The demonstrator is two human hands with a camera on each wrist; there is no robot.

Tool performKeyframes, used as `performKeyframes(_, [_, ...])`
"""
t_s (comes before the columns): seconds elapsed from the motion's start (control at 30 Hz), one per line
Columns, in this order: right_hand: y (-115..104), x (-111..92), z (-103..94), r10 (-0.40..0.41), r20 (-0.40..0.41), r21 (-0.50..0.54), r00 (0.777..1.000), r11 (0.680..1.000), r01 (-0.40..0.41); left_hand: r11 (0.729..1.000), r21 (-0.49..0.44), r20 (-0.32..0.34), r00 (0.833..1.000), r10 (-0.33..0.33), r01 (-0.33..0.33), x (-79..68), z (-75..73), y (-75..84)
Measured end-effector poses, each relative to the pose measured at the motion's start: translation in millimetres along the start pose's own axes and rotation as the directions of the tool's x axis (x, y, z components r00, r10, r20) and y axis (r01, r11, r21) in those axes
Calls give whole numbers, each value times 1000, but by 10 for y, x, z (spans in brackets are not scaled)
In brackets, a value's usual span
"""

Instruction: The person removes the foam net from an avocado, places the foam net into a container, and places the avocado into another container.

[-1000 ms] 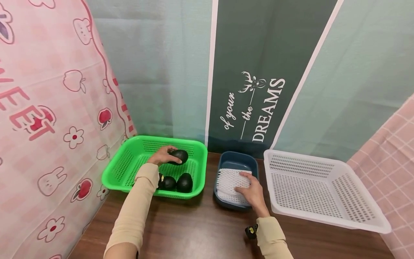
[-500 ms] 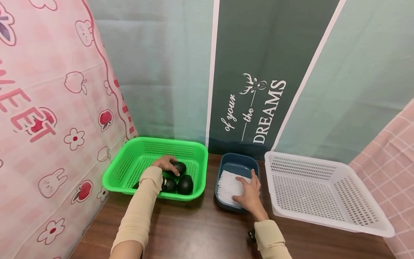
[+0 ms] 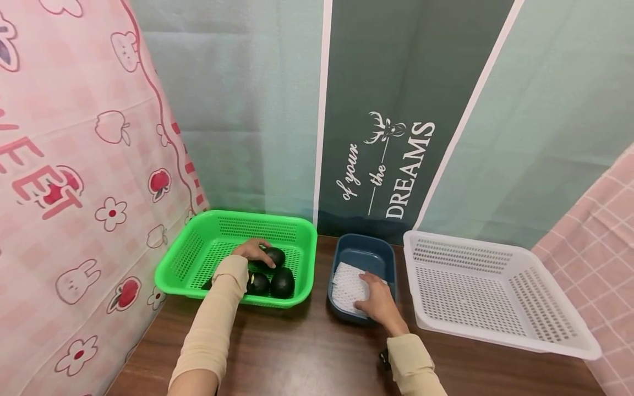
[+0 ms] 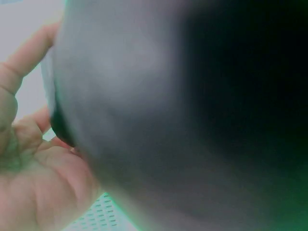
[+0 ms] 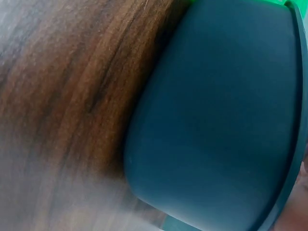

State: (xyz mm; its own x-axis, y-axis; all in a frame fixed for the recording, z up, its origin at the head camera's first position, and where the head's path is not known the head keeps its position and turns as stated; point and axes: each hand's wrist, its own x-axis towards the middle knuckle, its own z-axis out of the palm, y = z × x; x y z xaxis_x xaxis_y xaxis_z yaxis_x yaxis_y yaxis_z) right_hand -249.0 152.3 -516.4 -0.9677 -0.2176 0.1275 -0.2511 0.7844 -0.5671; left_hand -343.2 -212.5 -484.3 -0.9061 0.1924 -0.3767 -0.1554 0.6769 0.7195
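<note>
My left hand point(image 3: 251, 251) reaches into the green basket point(image 3: 311, 269) and grips a dark avocado point(image 3: 275, 257), thumb and fingers around its side. Just in front lie more avocados point(image 3: 282, 282), partly hidden by the wrist. In the left wrist view a blurred dark rounded surface point(image 4: 125, 115) covers most of the picture beside the palm. My right hand point(image 3: 380, 302) lies over white foam netting point(image 3: 345, 287) in the blue tray point(image 3: 364, 258); its thumb and index finger touch the netting with a gap between them. The right wrist view shows mainly the tray's outer wall.
To the right of the tray stands a white perforated basket point(image 3: 500, 336). All three containers sit on a brown wooden table point(image 3: 297, 352). Patterned cloths hang close behind and on both sides.
The left hand lowered its avocado toward the others in the green basket, then held nearly still. Over the netting, the right hand spread its fingers, then drew them back down onto it.
</note>
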Motion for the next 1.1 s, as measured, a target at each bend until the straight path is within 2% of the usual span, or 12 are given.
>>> performKeyframes(0.23, [0, 21, 13, 3, 12, -32, 1000, 999, -3, 999, -41, 21, 1000, -4, 5, -61, -28, 81])
performKeyframes(0.4, [-48, 18, -9, -10, 10, -27, 1000, 1000, 10, 1000, -18, -20, 1000, 14, -15, -66, -39, 102])
performKeyframes(0.6, [-81, 6, -27, -23, 1, -35, 1000, 999, 23, 1000, -25, -62, 998, 4, -5, -93, -33, 98])
performKeyframes(0.83, [-49, 9, -9, 2, 28, -27, 1000, 1000, -1, 999, -45, -112, 994, 14, -20, -138, -25, 113])
performKeyframes(1.1, [-8, 16, -15, 8, 44, -28, 999, 1000, -6, 998, -53, -113, 993, 23, -30, -138, -30, 141])
